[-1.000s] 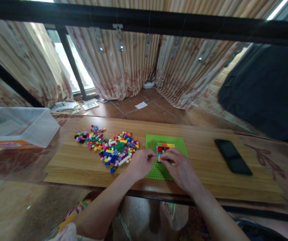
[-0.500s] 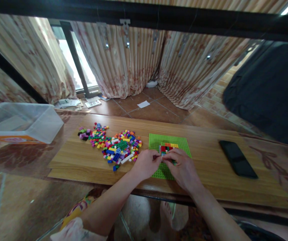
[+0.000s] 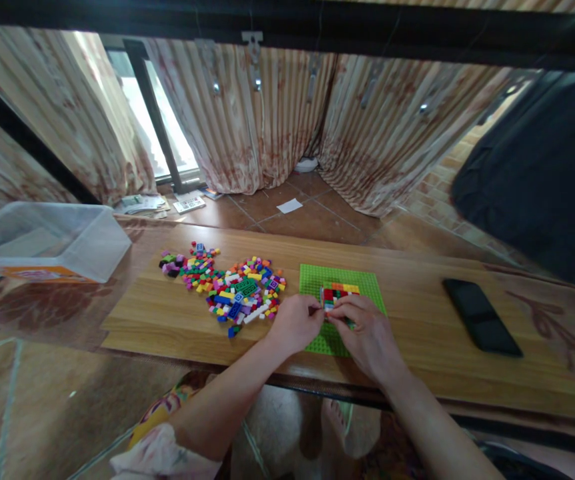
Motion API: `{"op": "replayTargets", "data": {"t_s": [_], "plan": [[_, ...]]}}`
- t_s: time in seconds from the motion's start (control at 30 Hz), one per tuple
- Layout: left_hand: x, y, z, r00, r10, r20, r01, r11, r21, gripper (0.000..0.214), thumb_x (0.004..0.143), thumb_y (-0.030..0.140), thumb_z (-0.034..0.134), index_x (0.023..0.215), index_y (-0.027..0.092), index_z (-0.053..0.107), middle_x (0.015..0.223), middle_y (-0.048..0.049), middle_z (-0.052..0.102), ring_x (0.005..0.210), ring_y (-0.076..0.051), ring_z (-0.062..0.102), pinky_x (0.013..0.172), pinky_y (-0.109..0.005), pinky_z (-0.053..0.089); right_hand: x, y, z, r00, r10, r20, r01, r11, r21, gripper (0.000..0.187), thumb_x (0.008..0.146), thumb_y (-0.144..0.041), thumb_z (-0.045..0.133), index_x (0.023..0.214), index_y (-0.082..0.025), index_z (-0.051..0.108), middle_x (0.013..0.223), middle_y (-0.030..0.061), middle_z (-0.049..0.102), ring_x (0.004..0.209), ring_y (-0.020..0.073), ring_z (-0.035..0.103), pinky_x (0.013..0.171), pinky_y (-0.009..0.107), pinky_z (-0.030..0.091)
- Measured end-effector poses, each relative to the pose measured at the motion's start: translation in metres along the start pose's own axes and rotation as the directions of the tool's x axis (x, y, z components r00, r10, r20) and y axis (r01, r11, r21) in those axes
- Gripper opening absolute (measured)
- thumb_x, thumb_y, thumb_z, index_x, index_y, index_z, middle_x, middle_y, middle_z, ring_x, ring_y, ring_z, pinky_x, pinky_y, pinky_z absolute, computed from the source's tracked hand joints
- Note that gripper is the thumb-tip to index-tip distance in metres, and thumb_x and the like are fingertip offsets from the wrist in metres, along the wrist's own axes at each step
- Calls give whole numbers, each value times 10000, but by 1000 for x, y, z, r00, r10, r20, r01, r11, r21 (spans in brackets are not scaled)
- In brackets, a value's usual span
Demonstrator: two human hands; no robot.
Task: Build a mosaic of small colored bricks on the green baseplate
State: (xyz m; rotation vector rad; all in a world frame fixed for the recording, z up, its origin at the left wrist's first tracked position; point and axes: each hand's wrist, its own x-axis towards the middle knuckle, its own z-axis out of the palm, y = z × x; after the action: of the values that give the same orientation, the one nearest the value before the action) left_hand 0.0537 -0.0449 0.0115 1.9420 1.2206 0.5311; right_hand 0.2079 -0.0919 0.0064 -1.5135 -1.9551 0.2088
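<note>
A green studded baseplate (image 3: pixel 315 280) lies on the wooden board, bearing a low build of toy bricks (image 3: pixel 335 294) in red, yellow, orange and white. At the build's left side my left hand (image 3: pixel 297 325) has its fingers pinched together; whatever they hold is hidden. My right hand (image 3: pixel 367 333) covers the near part of the build, thumb and fingers closed at its front left corner, close to the left fingertips. Any small piece between these fingers is too small to make out.
Left of the baseplate spreads a pile of loose coloured bricks (image 3: pixel 245 288). A black phone (image 3: pixel 481 317) rests on the board (image 3: pixel 417 320) at the right. At the far left stands a clear plastic bin (image 3: pixel 87 243). Papers (image 3: pixel 140 205) lie beyond, near the curtains (image 3: pixel 267 127).
The whole scene has shifted slightly in view as the head moved. Both hands stay at the build in nearly the same pinched pose.
</note>
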Motion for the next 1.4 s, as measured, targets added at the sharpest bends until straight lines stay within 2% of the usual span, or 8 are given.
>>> {"op": "replayTargets", "data": {"t_s": [0.17, 0.37, 0.6, 0.73, 1.0, 1.4], "plan": [[1, -1, -1, 999, 17, 30, -17, 1000, -14, 289, 819, 231, 456, 712, 137, 708, 592, -13, 612, 556, -124, 489, 526, -231, 315, -2, 0, -2, 1000, -23, -2, 23, 1000, 13, 121, 849, -183, 594, 805, -214, 702, 919, 65, 689, 907, 219, 612, 841, 389, 494], [1, 0, -4, 998, -17, 65, 19, 999, -36, 299, 830, 269, 469, 734, 129, 715, 608, -15, 621, 558, -124, 489, 522, -233, 321, -3, -1, -4, 999, 33, 16, -35, 996, 88, 160, 864, -213, 569, 827, -231, 725, 943, 64, 698, 914, 215, 626, 854, 397, 509], [1, 1, -2, 1000, 0, 23, 0, 999, 36, 271, 810, 201, 472, 756, 132, 729, 617, -28, 634, 579, -132, 515, 548, -239, 327, -1, 0, -1, 998, 67, 10, -68, 994, 87, 145, 853, -210, 582, 801, -219, 716, 930, 63, 703, 912, 216, 629, 870, 402, 500], [2, 1, -3, 999, -3, 44, 1, 999, 42, 280, 814, 218, 469, 736, 134, 724, 588, -18, 610, 547, -121, 474, 524, -232, 299, -1, -1, -2, 997, 73, 11, -73, 992, 101, 160, 859, -214, 566, 807, -227, 717, 926, 59, 701, 917, 213, 632, 866, 396, 500], [4, -3, -6, 993, -23, 120, 30, 998, -59, 314, 817, 292, 472, 734, 115, 718, 574, -8, 602, 524, -110, 462, 495, -226, 302, 0, -2, -2, 996, 91, 18, -93, 988, 119, 155, 859, -220, 567, 814, -230, 715, 922, 55, 696, 916, 209, 631, 845, 381, 501], [7, 0, -5, 991, -88, 97, 96, 992, -86, 296, 774, 250, 479, 722, 102, 729, 565, -17, 616, 561, -118, 504, 501, -211, 335, 1, -3, 0, 994, 106, 14, -106, 988, 115, 169, 855, -213, 564, 771, -219, 710, 905, 60, 689, 897, 206, 633, 845, 376, 497]]}}
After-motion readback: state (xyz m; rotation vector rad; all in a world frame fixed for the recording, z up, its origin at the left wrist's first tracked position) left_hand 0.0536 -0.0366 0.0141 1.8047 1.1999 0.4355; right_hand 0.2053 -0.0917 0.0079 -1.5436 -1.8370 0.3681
